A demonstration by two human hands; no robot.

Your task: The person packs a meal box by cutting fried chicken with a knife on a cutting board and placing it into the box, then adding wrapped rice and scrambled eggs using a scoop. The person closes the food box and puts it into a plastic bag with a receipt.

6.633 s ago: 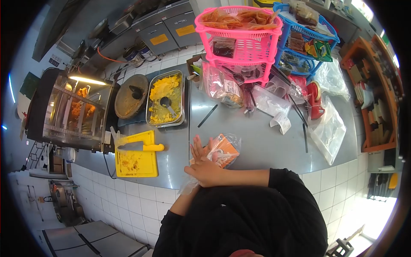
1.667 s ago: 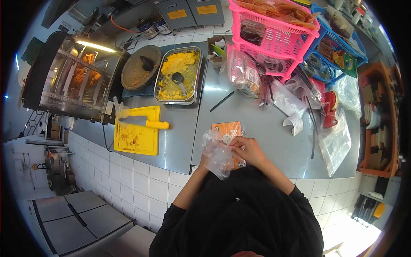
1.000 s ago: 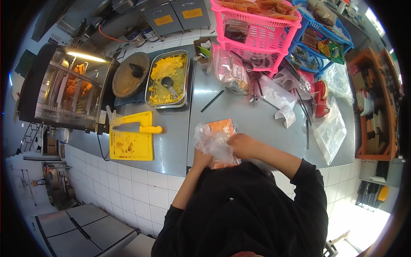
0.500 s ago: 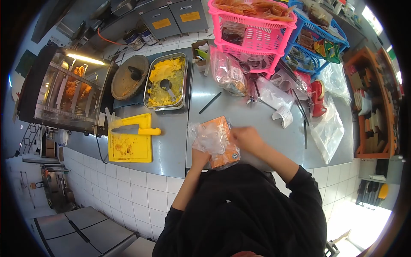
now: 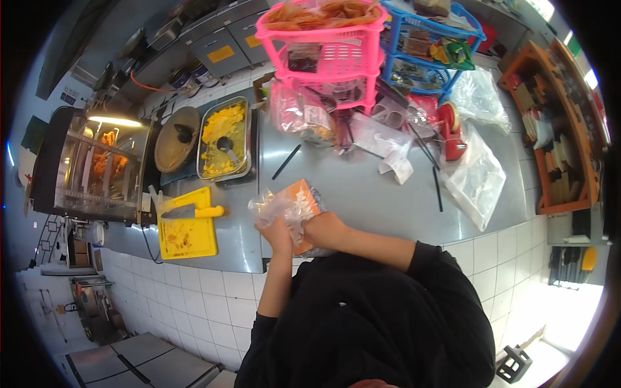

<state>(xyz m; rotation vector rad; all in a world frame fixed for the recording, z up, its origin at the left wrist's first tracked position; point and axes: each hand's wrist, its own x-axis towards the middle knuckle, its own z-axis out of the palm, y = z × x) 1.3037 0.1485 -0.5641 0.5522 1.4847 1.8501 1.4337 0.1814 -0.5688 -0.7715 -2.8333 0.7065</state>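
Observation:
An orange box in a clear plastic bag is at the near edge of the steel table, in front of my body. My left hand is closed on the gathered plastic at the box's left side. My right hand lies across the near right part of the box, its fingers curled into the plastic close to my left hand. Both sets of fingertips are partly hidden by the crumpled film. A black stick-like strip lies just beyond the box.
At left are a yellow cutting board with a knife, a metal tray of yellow food and a lit display case. Pink baskets, blue baskets, a red tape dispenser and plastic bags stand behind and right.
My right hand has moved from the box's right edge across its near side, toward my left hand. The camera view has shifted, so the table's contents appear further left.

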